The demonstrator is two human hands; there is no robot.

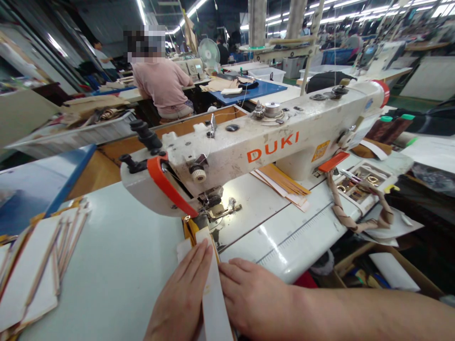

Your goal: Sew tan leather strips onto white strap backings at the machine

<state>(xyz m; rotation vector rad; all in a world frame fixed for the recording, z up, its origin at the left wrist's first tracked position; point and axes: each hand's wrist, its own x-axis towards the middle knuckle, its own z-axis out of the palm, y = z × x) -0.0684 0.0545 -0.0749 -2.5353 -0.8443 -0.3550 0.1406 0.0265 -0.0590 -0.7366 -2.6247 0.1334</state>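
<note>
A long white strip (213,303) with a tan edge runs toward the needle area of a white sewing machine (227,147). My left hand (181,289) lies flat on the strip's left side, fingers stretched forward and pressed down. Along the strip's right edge is my right hand (252,296), its fingers bent against it; the fingertips and thumb are hidden. Just ahead of the left fingertips, yellow-brown material (191,228) shows beneath the machine head. The metal presser foot (213,210) sits close by, and its exact contact with the strip cannot be made out.
Stacked white and tan pieces (39,270) lie on the table at left. More strips (282,184) rest behind the needle area. At right are a parts tray (366,182), a brown looped band (355,222) and an open box (384,270). A person in pink (161,85) sits beyond.
</note>
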